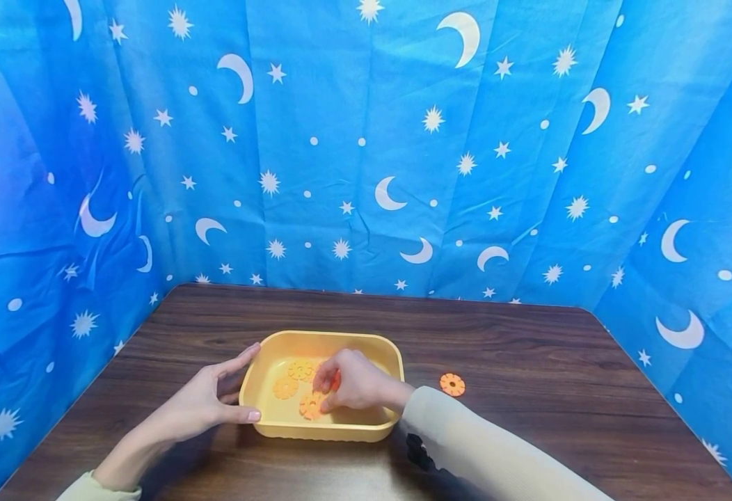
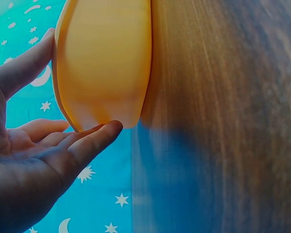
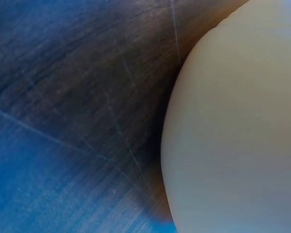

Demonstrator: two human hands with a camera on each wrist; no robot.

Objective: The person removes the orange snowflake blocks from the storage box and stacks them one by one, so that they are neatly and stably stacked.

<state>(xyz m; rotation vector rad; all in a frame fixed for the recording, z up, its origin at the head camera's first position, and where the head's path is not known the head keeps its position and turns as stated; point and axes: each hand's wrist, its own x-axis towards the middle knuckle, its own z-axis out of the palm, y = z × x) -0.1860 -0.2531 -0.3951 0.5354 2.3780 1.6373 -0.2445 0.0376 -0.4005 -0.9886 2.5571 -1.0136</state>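
Observation:
A yellow rectangular tub (image 1: 372, 433) with rounded corners stands on the table, holding several flat notched discs. My left hand (image 1: 197, 403) grips the tub's left end, thumb at the near corner and fingertips at the far one. The left wrist view shows that hand (image 2: 43, 150) spread across the tub's end wall (image 2: 104, 63). Inside the tub, my right hand (image 1: 356, 381) has its thumb and fingers bent around an orange disc (image 1: 312, 405), partly hidden by them. Paler yellow-orange discs, one of them a notched disc (image 1: 285, 387), lie left of the fingers. A redder disc shows behind the fingers.
Right of the tub, a single orange disc (image 1: 452, 384) with a dark centre hole lies on the dark wooden table (image 1: 529, 390). A blue curtain (image 1: 316, 167) with moons and stars surrounds the table. A pale surface (image 3: 237, 131) fills much of the right wrist view.

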